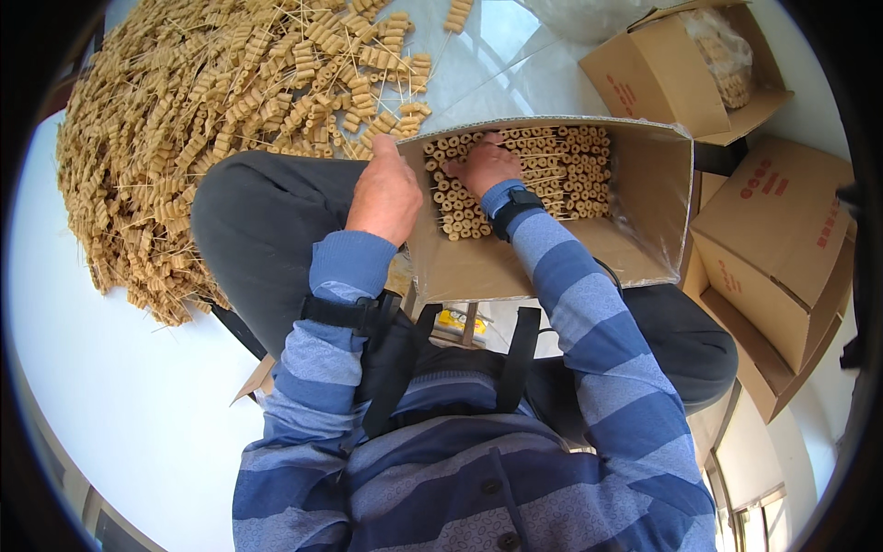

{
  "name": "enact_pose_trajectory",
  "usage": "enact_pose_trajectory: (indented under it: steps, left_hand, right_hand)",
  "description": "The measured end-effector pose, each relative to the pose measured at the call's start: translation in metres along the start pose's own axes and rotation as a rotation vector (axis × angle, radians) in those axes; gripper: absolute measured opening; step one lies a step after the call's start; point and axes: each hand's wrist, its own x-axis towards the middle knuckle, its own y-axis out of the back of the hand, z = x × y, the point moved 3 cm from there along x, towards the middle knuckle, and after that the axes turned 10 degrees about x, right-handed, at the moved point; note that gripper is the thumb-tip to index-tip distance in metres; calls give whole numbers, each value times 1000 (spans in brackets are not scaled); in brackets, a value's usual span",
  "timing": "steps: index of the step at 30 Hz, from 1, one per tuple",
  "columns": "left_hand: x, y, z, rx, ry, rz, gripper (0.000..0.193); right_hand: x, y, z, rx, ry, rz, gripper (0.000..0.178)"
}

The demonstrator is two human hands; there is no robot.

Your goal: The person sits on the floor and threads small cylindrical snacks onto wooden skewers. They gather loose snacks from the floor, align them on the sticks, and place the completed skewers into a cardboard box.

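Tan skewered rolls (pixel 184 120); brown cardboard box (pixel 644 184) w/ red print on boxes; blue/grey striped sleeves (pixel 589 322); dark grey trousers (pixel 267 221); white surface (pixel 120 396).

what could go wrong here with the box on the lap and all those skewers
1. The cardboard box lies on its side across the lap, steadied only by the left hand at its edge; it might tip and spill the stacked skewers.
2. The right hand presses among thin stick ends, so a poke seems possible.
3. The loose pile on the table sits close to the knee and might get knocked.
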Motion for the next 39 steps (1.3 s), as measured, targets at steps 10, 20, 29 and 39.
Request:
enact_pose_trajectory:
  steps: [10,20,29,39]
  left_hand:
    - [1,-3,-4,-22,-6,12,26]
    - [4,-14,1,949,-354,0,24]
    - [1,-2,4,23,55,-41,30]
    - [14,-15,-11,156,-22,-18,32]
  right_hand:
    - [0,42,42,-82,173,-25,53]
    - [2,27,37,-11,307,-41,46]
    - [5,12,31,-67,241,-50,46]
    - [5,35,52,-117,116,-221,47]
